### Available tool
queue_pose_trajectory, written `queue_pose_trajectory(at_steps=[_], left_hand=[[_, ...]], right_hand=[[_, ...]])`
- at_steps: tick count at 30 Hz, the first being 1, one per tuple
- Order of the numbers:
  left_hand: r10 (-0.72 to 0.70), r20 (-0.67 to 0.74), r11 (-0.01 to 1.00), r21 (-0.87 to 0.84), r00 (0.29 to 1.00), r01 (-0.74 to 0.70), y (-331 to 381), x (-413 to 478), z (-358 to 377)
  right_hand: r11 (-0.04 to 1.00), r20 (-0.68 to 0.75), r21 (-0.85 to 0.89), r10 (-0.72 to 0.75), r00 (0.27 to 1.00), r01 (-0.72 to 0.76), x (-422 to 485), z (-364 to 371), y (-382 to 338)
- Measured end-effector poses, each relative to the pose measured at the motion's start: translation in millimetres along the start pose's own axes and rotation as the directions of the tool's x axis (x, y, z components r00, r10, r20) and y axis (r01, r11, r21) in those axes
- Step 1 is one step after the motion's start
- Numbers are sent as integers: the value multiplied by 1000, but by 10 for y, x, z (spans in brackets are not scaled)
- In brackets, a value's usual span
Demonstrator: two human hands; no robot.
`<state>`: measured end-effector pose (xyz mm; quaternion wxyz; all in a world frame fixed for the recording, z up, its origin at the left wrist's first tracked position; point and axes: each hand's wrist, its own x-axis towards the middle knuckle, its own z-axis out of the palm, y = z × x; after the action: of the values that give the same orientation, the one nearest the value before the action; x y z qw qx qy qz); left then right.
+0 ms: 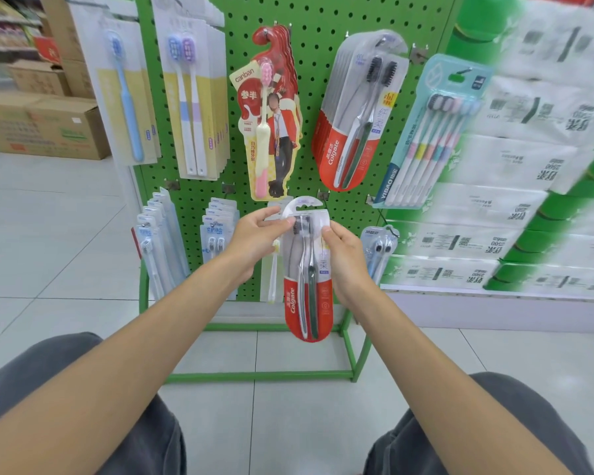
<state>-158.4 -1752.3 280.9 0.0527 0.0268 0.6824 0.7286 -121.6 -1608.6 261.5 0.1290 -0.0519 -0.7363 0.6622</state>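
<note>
— Where are you?
— Low down in a shop aisle, with my knees (66, 371) in grey trousers at the bottom corners of the frame. Under me is a floor (48, 234) of pale glossy tiles. Straight ahead a green pegboard (323, 15) stands on a green metal frame (261, 375) that rests on the tiles.
— And your hands?
— Both have hold of one Colgate twin pack (307, 275) at the centre of the frame, in front of the pegboard's lower row. My left hand (254, 240) pinches its upper left edge between thumb and curled fingers. My right hand (345, 258) grips the right edge, thumb laid on the front. The pack is upright, red end down.
— What's around it?
— A stack of matching packs (354, 121) hangs on a hook upper right of centre, a red canban pack (271, 114) at top centre, a YIBAO multi-pack (429, 132) further right. Cardboard boxes (45, 128) sit on the floor at the left edge. Wrapped white paper packs (528, 166) are stacked along the right.
— Anything you can't make out?
— The right side is smeared, so the print on those paper packs is unreadable. My hands cover whatever hangs behind them in the lower row. I can't tell whether the twin pack's hang-hole touches a hook. The tall packs at upper left are cut off by the top edge
</note>
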Motion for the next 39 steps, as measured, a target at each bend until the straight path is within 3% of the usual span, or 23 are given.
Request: queue_pose_trajectory(at_steps=[3, 15, 20, 31, 39], left_hand=[[23, 49, 1000, -2, 999, -22, 33, -45, 13], [218, 170, 952, 182, 961, -248, 420, -86, 26], [226, 208, 896, 338, 952, -287, 778, -128, 72], [385, 96, 606, 724, 918, -330, 1960, -105, 284], [415, 21, 549, 792, 910, -268, 2695, 548, 499]], right_hand=[[998, -18, 57, 13, 1000, -12, 1, -22, -38], [964, -92, -191, -207, 974, 186, 24, -189, -402], [934, -19, -259, -259, 966, 245, 46, -293, -632], [808, -43, -446, -449, 892, 385, 251, -619, -1849], [719, -23, -533, -540, 842, 446, 833, -753, -2608]])
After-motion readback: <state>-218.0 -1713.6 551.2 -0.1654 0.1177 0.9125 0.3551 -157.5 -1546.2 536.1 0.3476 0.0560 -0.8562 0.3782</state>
